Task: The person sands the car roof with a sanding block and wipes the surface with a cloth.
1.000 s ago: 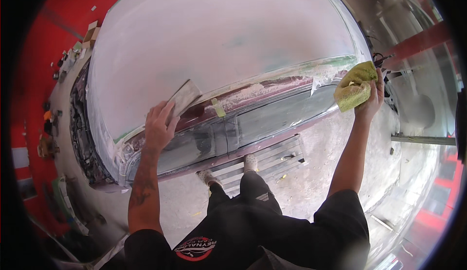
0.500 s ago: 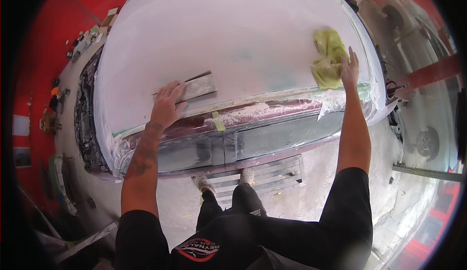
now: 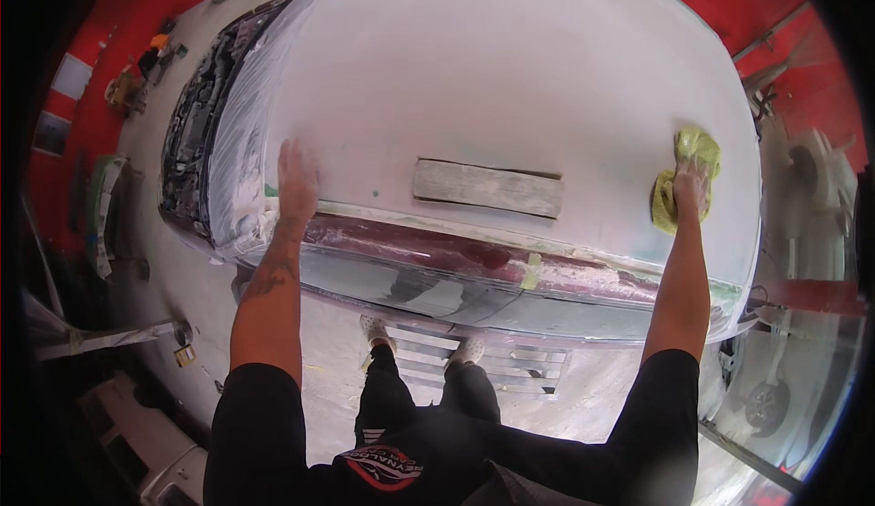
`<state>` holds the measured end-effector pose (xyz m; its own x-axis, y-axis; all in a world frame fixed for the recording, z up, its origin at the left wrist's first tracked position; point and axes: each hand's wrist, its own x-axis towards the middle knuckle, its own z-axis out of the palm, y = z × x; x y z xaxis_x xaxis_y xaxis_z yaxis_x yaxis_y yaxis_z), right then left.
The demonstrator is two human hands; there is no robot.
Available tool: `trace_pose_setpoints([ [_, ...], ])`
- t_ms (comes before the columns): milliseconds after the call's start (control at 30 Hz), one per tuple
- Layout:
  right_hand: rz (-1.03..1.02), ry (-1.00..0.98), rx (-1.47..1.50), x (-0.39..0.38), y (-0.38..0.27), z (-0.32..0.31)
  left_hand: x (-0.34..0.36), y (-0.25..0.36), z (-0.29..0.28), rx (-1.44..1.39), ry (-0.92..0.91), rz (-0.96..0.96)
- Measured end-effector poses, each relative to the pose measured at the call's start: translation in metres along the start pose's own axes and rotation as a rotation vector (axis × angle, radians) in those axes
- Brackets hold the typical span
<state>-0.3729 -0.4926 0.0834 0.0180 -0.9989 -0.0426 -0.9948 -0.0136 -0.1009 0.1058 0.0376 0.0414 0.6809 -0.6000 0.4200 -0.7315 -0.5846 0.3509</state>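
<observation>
My left hand (image 3: 298, 180) rests on the pale, primer-coated car roof (image 3: 510, 77) near its left end. Its fingers are slightly smeared by motion but look stretched out, with nothing in them. Toward the right end, my right hand (image 3: 693, 190) has its fingers closed on a crumpled yellow-green cloth (image 3: 700, 146), pressed against the roof. Between the hands, touched by neither, lies a long, flat, grey dusty sanding board (image 3: 488, 188) with dark edges, close to the near roof edge.
Clear plastic sheeting (image 3: 246, 141) covers the windshield side, beside the exposed engine bay (image 3: 193, 109). Yellow-green tape (image 3: 531, 271) sticks to the maroon roof rail (image 3: 410, 242). Below, my feet stand on a slatted platform (image 3: 519, 371). A wheel (image 3: 767, 404) shows at the right.
My left hand has let go of the sanding board and shifted left along the roof. My right hand, beside the cloth before, now grips it farther right.
</observation>
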Motion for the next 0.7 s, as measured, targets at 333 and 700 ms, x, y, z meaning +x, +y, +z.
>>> trace_pose_setpoints([
  [333,-0.470,0.088,-0.040,-0.150,-0.386,0.016,-0.003,0.047,0.008,-0.053,-0.078,-0.097],
  [700,-1.083,0.288,0.147,-0.337,-0.634,0.104,0.005,0.057,0.002,-0.046,-0.268,-0.100],
])
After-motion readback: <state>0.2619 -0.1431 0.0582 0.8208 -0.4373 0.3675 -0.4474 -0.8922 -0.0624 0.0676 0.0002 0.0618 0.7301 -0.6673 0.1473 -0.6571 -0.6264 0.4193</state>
